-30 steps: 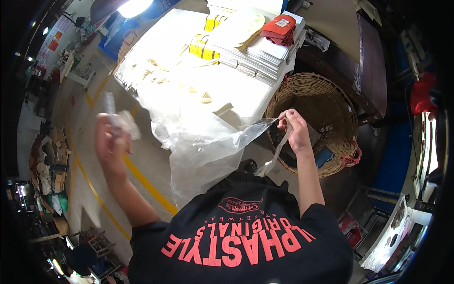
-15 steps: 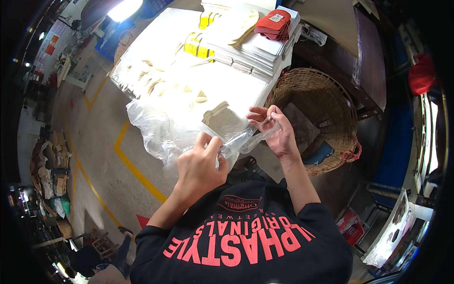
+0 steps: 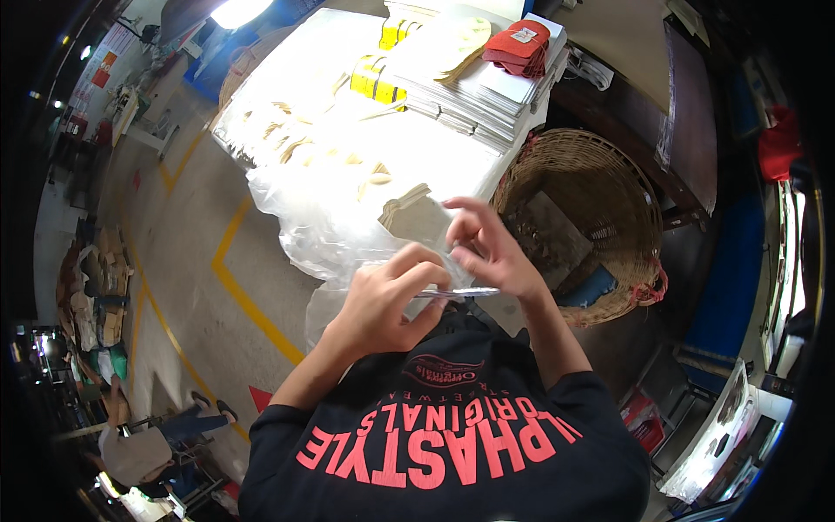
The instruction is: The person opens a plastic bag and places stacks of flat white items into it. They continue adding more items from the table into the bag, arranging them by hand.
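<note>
My left hand (image 3: 391,296) is closed on a thin, shiny, silvery strip (image 3: 474,292) in front of my chest. The strip points to the right; whether it is metal or folded clear plastic I cannot make out. Its far end lies just under my right hand (image 3: 494,252), whose fingers are bent and apart, slightly blurred, with nothing visible in them. Beyond the hands, a small stack of off-white cut pieces (image 3: 407,211) rests on the white table (image 3: 452,165). Crumpled clear plastic sheeting (image 3: 304,222) hangs over the table's near edge.
A large wicker basket (image 3: 639,200) stands right of the table. Red fabric pieces (image 3: 519,50) lie on stacked white sheets (image 3: 470,122), near yellow-and-black bundles (image 3: 377,80). A lamp (image 3: 235,12) shines at the far left. Another person (image 3: 143,452) is at the lower left.
Both hands have come nearer my chest. My right hand has let go of the clear plastic film, and its fingers have curled. The silvery strip has turned from slanted to nearly level.
</note>
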The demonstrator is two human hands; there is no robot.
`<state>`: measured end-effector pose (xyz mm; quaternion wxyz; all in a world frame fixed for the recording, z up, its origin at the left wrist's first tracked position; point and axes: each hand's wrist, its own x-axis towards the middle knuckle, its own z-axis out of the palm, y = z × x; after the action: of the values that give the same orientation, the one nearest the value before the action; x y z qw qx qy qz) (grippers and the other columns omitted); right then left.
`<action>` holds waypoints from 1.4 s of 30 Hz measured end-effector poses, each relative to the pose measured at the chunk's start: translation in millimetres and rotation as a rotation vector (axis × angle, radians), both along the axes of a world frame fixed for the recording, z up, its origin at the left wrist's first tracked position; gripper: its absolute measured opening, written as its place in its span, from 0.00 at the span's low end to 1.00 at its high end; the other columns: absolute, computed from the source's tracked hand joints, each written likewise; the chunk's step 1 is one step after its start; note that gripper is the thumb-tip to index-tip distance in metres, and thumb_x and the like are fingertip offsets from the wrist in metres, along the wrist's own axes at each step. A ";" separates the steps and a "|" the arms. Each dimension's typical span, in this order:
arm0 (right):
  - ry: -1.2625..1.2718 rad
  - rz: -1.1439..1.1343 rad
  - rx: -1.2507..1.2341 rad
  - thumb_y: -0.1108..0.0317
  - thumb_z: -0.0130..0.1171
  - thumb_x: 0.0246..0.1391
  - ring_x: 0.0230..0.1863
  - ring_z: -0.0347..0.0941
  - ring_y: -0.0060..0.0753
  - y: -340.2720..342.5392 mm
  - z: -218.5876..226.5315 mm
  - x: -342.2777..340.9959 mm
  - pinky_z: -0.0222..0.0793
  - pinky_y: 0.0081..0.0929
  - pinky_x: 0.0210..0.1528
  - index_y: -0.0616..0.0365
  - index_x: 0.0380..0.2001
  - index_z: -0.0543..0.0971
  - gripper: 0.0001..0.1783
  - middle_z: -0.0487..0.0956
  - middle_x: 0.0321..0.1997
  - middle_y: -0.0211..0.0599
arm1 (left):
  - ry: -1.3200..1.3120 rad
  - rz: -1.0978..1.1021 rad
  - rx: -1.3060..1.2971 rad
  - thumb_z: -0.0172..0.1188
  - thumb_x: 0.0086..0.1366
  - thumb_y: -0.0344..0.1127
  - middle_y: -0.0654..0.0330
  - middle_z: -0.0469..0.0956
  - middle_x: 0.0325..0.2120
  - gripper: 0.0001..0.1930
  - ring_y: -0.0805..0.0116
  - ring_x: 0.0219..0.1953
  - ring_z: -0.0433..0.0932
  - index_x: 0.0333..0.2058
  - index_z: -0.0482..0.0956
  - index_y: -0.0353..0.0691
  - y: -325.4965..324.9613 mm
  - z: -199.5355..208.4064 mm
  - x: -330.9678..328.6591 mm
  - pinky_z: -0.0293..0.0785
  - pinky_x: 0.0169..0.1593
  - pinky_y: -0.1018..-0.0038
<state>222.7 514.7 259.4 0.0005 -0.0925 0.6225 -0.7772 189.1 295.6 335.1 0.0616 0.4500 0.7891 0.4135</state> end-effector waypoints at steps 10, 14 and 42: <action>-0.081 0.012 0.203 0.78 0.64 0.60 0.41 0.70 0.14 -13.0 -4.7 -3.5 0.69 0.18 0.45 0.59 0.46 0.77 0.12 0.77 0.39 0.24 | 0.116 0.077 0.122 0.69 0.55 0.24 0.57 0.84 0.38 0.17 0.59 0.31 0.85 0.44 0.82 0.40 -8.1 4.5 -2.0 0.78 0.31 0.72; -0.007 -0.207 0.096 0.78 0.56 0.66 0.38 0.69 0.14 -16.6 -11.6 -0.2 0.66 0.16 0.43 0.57 0.47 0.75 0.09 0.75 0.38 0.23 | 0.225 0.493 -0.145 0.74 0.56 0.34 0.60 0.83 0.46 0.25 0.59 0.40 0.86 0.54 0.81 0.49 -21.3 5.1 1.8 0.83 0.41 0.64; -0.213 -0.294 -0.626 0.70 0.50 0.70 0.36 0.62 0.24 -2.1 -9.2 1.7 0.63 0.29 0.44 0.52 0.46 0.69 0.04 0.68 0.38 0.29 | 0.222 0.545 -0.086 0.70 0.60 0.30 0.64 0.86 0.35 0.08 0.57 0.32 0.86 0.39 0.87 0.45 -13.7 -62.6 8.3 0.80 0.34 0.66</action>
<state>224.4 512.5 250.2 -0.0749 0.0837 0.3577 -0.9271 197.4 281.9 272.5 -0.1194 0.2612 0.8995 0.3293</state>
